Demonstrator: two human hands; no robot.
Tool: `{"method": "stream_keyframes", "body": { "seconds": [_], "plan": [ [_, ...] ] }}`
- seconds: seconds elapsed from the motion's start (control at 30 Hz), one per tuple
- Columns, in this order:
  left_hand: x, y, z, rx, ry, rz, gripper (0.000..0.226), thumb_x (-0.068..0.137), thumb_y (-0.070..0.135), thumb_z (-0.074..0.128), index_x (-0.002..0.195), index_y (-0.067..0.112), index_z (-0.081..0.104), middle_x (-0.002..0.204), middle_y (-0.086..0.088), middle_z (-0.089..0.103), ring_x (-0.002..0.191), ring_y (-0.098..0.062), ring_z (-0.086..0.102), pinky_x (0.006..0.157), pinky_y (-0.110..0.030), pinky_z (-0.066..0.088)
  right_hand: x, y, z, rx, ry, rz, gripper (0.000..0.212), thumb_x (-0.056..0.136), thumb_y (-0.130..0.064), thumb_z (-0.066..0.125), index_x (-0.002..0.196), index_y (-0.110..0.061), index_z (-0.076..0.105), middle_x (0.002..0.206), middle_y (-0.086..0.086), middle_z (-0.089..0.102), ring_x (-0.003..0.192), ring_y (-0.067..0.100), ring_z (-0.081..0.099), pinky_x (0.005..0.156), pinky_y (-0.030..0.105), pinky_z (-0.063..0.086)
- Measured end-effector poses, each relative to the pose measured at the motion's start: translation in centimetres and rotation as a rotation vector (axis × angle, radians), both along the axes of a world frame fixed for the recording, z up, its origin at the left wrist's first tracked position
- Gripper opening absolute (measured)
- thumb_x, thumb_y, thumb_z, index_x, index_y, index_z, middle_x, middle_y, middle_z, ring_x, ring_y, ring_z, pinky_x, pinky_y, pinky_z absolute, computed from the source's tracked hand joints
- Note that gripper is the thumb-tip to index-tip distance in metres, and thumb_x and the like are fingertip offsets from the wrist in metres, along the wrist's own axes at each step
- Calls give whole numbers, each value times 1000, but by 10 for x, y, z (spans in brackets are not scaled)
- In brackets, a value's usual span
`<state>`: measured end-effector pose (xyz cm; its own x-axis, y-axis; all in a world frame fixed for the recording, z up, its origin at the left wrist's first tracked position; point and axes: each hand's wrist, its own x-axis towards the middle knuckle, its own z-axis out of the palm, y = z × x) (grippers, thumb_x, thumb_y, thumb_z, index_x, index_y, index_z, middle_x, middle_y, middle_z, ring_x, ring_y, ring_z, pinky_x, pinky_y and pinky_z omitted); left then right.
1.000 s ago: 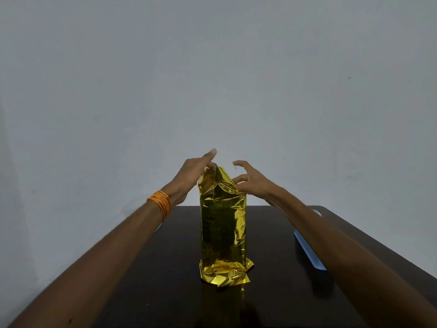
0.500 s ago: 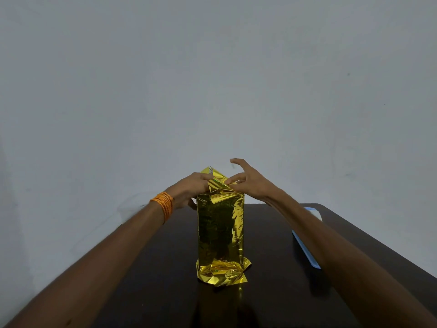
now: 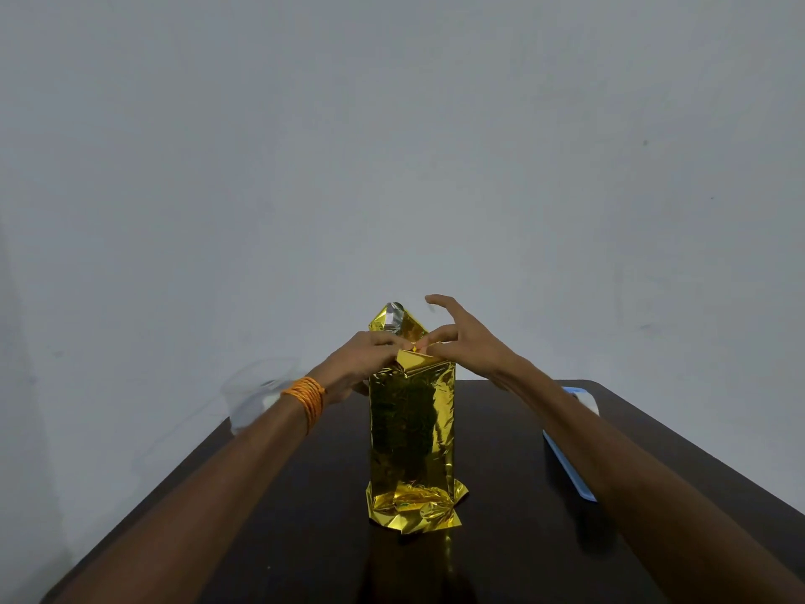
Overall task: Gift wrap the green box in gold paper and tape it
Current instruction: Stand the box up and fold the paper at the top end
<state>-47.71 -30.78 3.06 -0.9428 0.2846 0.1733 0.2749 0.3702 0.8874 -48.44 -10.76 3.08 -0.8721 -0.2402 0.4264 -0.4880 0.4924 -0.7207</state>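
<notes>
My left hand [image 3: 363, 357] and right hand [image 3: 468, 346] each pinch the near top flap of the gold paper [image 3: 411, 433]. I'd crease it flat and tight before taping.

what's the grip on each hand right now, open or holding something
left hand: grip holds the top fold of the gold paper
right hand: grip pinches the same fold, other fingers spread

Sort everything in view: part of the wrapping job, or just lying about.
In the job: gold paper, wrapped into an upright parcel; left hand and right hand, pinching its top fold.
Lying about: blue tray, far right; clear plastic thing, far left.
</notes>
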Motion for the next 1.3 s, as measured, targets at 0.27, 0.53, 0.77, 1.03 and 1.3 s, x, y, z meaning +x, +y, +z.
{"method": "stream_keyframes", "body": {
  "seconds": [0.27,0.53,0.77,1.03,1.3],
  "plan": [
    [-4,5,4,-54,76,-1,28,86,33,72,108,17,70,125,0,52,117,-22,49,94,-38,44,3,0,4,47,-8,1,87,78,-24,82,148,-34,31,97,-5,77,110,18,66,109,49,42],
    [-3,-10,1,-63,-100,-70,44,88,39,71,130,31,59,131,-2,48,118,-24,48,88,-50,53,5,1,0,31,20,2,80,83,-20,79,147,-33,33,97,-5,77,104,12,67,106,45,46],
    [-5,-12,-4,-40,-104,-98,52,85,40,73,133,31,57,138,-6,46,127,-29,47,98,-57,49,7,5,-4,-13,31,18,78,83,-19,80,145,-33,35,96,-3,77,102,12,69,106,45,46],
    [-9,-14,-5,-14,-100,-107,50,83,43,74,130,33,60,132,-2,51,111,-18,56,96,-57,50,21,3,-2,-244,290,-173,18,90,-27,71,108,-29,67,106,-9,69,103,8,63,85,27,50],
    [-9,-13,-6,-16,-73,-102,51,84,41,73,132,30,59,127,0,47,115,-20,49,94,-55,52,33,0,24,-86,174,-10,8,91,-18,70,98,-15,72,80,3,76,74,1,64,73,27,47]
  ]
}}
